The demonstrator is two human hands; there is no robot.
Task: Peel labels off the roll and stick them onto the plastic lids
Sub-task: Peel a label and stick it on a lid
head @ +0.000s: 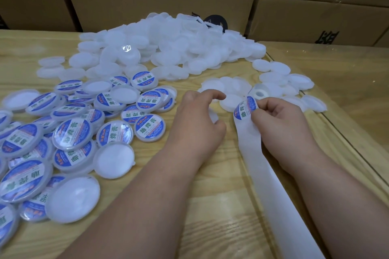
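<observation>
My right hand [280, 124] pinches a round blue and white label [245, 109] that curls up off the white backing strip [265, 174]. The strip runs from the label roll [259, 93] toward me along the table. My left hand [197, 120] curls around a blank white lid [213, 116], mostly hidden under its fingers. A big heap of blank white lids [168, 48] lies at the back of the table. Labelled lids [71, 134] are piled at the left.
The work lies on a wooden table [210, 206] with a raised edge at the right. Several blank lids [227, 88] sit just beyond my hands. Brown cardboard boxes [147, 2] are stacked along the far side.
</observation>
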